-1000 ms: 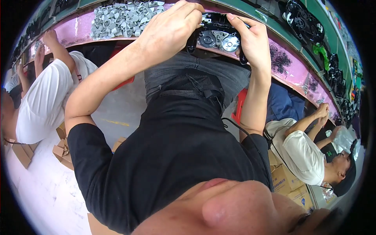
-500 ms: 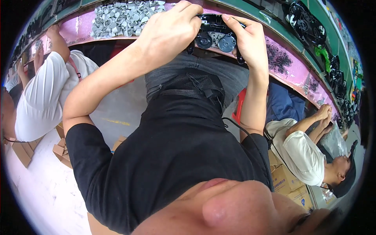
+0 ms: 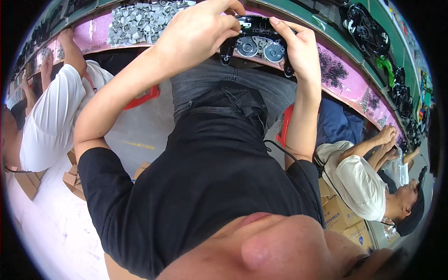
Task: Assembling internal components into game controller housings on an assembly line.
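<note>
A black game controller shell is held up at the edge of the bench, its inner side facing me. Two round grey parts sit in its lower half, and its two grips point toward me. My right hand is closed on its right end, the thumb lying across the upper edge. At the left end my left hand has its fingers bent against the upper corner. Whether those fingertips also pinch some small part is hidden. Behind my left hand lies a heap of small grey plastic parts on the pink bench mat.
Small black rings lie heaped right of my right hand. More black controller shells are on the green surface beyond. Co-workers in pale shirts sit left and right. Cardboard boxes stand at the right.
The shell has tilted, showing more of its left grip and round parts. My left hand has shifted slightly left and its fingers have spread a little. The right hand keeps its hold.
</note>
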`<state>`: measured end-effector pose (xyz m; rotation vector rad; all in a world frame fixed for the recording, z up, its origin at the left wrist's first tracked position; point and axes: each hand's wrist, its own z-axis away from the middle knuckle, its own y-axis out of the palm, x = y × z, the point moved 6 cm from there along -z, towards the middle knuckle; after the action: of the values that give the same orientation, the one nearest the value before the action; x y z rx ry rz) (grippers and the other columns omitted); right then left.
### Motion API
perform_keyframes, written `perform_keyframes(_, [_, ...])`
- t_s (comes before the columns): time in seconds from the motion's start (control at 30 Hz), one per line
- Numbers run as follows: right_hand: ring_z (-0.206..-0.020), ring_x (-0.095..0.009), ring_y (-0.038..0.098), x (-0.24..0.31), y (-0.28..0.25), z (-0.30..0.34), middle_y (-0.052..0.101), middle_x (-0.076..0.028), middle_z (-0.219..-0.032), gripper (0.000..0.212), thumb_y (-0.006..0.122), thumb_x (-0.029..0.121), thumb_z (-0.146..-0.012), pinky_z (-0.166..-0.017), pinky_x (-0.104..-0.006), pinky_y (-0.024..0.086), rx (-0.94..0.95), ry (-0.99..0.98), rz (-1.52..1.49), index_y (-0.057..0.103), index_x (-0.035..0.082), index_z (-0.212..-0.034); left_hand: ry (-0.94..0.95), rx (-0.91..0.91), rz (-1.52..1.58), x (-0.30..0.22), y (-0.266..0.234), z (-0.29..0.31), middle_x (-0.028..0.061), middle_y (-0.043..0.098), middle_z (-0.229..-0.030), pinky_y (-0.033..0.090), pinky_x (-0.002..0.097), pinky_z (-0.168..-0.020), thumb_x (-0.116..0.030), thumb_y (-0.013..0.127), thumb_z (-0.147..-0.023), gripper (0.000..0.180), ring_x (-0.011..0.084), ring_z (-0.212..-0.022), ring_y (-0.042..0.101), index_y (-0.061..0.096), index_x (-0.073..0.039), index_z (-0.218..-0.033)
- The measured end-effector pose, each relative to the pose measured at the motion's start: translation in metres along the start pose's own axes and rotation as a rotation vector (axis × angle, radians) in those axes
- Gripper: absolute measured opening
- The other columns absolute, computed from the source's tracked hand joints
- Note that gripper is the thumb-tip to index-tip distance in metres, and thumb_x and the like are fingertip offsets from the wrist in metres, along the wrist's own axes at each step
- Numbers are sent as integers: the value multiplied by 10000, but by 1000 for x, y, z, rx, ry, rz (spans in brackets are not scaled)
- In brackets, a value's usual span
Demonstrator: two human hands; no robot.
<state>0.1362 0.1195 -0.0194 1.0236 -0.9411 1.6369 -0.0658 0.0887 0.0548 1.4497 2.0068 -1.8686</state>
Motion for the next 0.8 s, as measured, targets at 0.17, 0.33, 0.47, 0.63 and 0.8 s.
perform_keyframes(0.17, [-412,-57,556,-1,-14,-5,683,-31,-630,321,719,324,-999,-366,-205,395,3,-10,-84,796,12,-1019,-131,-248,168,-5,-30,-11,157,708,-1028,583,351,-753,-59,675,-958,113,277,-891,726,699,40,-1004])
perform_keyframes(0.33, [-443,-55,563,7,-17,0,712,-12,-723,272,724,281,-992,-369,-202,365,-19,66,-113,778,15,-1019,-574,-35,645,53,19,26,87,747,-1059,566,292,-690,-190,678,-1022,355,158,-815,704,658,9,-1315])
perform_keyframes(0.47, [-478,-80,597,8,-22,1,730,-51,-766,347,682,299,-1019,-394,-209,425,-40,1,-81,741,-1,-1183,-642,42,920,39,44,23,87,734,-966,544,244,-590,-231,702,-1025,506,89,-725,668,573,86,-1398])
perform_keyframes(0.63, [-828,-315,785,25,-58,5,731,-231,-1138,614,458,407,-1109,-638,-322,647,-51,-208,-141,446,-47,-1522,-572,-138,1034,73,56,-2,37,716,-910,572,262,-669,-220,708,-1017,382,89,-777,673,676,40,-1294])
perform_keyframes(0.8, [-836,-296,785,35,-78,18,730,-262,-1174,514,505,324,-1108,-686,-320,647,-267,-280,-34,544,-89,-1411,-648,-348,1146,107,72,-70,60,701,-851,575,257,-682,-195,650,-1050,251,125,-714,679,667,51,-1091])
